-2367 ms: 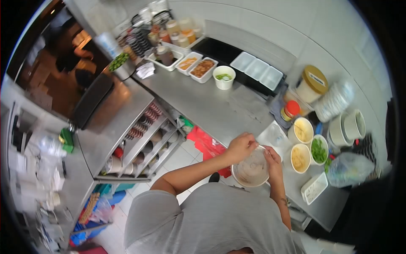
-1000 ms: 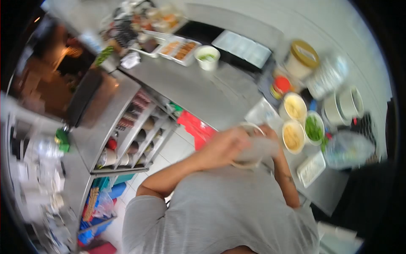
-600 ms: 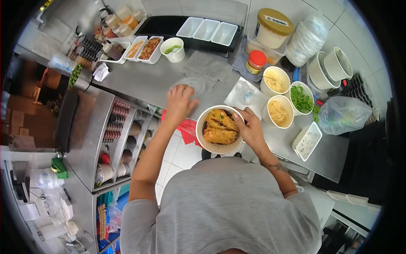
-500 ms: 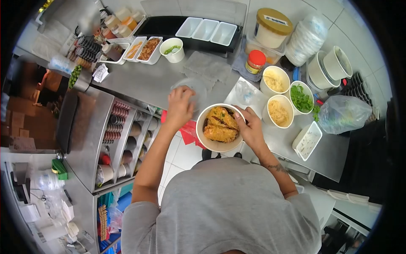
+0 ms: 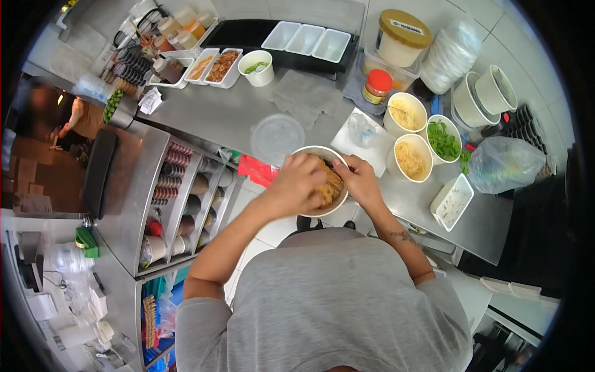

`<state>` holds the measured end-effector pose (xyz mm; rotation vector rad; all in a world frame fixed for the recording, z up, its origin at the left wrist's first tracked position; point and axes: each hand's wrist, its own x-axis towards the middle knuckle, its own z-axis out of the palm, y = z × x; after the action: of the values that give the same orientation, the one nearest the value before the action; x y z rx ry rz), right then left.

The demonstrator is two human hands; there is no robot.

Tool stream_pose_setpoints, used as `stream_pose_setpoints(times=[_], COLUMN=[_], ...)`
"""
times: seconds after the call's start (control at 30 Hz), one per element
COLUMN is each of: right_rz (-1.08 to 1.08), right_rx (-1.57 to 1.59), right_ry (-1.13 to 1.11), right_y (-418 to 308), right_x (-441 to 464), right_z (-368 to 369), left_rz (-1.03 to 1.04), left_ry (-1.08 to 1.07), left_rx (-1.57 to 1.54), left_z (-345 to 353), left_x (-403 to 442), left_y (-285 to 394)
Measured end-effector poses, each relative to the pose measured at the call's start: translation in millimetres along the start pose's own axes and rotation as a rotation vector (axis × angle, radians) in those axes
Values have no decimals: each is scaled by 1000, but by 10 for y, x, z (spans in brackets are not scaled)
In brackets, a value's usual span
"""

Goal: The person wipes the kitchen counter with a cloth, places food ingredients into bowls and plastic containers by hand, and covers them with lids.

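A round paper bowl point(image 5: 338, 206) holds golden-brown breaded fried pieces point(image 5: 331, 186). My right hand point(image 5: 361, 181) grips its right rim, thumb on the edge and fingers around the outside. My left hand point(image 5: 299, 185) is over the bowl's left side and hides part of the food. Its fingers are bent and smeared by motion, so I cannot tell whether they press on the food or hold something. Just beyond the bowl, a clear round plastic lid point(image 5: 277, 137) lies flat on the steel counter point(image 5: 232, 118).
To the right stand bowls of shredded pale-yellow food point(image 5: 411, 159) and green leaves point(image 5: 443, 141), with a white tray point(image 5: 452, 203) nearer. A red-lidded jar point(image 5: 377, 85) is behind them. Toppings trays point(image 5: 224, 67) line the back. At far left, another person's arm point(image 5: 75, 113) shows.
My left hand has moved right and down, from above the clear lid to over the bowl. The lid stays on the counter. My right hand still holds the bowl, which has shifted slightly left.
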<state>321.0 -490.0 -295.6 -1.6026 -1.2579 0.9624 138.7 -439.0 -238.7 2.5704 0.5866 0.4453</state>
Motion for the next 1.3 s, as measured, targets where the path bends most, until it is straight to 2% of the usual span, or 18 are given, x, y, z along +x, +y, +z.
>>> stream_pose_setpoints(times=[0.07,0.2,0.3,0.4,0.6,0.7,0.8,0.9,1.0,1.1,1.2,1.3], right_rz=[38,190,229,80,-5,-7,35,117,227,212,214,172], right_rx=[69,221,186,212,249,250,355,403,418,394,342,330], right_ry=[-17,-62,-83,-66,-114,-127,-101,-79,-133,-92,-24,-12], right_y=[58,18,-58,38,-24,-2,-66,-52,-212,-227,-326,-432], right_x=[4,53,62,43,-21,-4,5,15,27,62,64,30], right_z=[34,-46,-131,-102,-107,-97,-33,24,-21,97,204,313], left_rz=[-56,-182,-75,194,-48,111,138,72,-104,-195,-432,-421], left_ry=[43,61,-12,-77,-230,-278,-209,-185,-5,151,198,345], left_rx=[-18,-248,-100,-57,-41,35,142,34,-207,-272,-447,-579], left_z=[-67,-123,-101,-61,-212,-54,110,-151,-397,-424,-442,-226], left_x=[61,208,182,131,262,262,161,145,60,-3,-107,-247], left_y=[-150,-340,-300,-124,-143,-5,8,-160,-326,-508,-588,-796])
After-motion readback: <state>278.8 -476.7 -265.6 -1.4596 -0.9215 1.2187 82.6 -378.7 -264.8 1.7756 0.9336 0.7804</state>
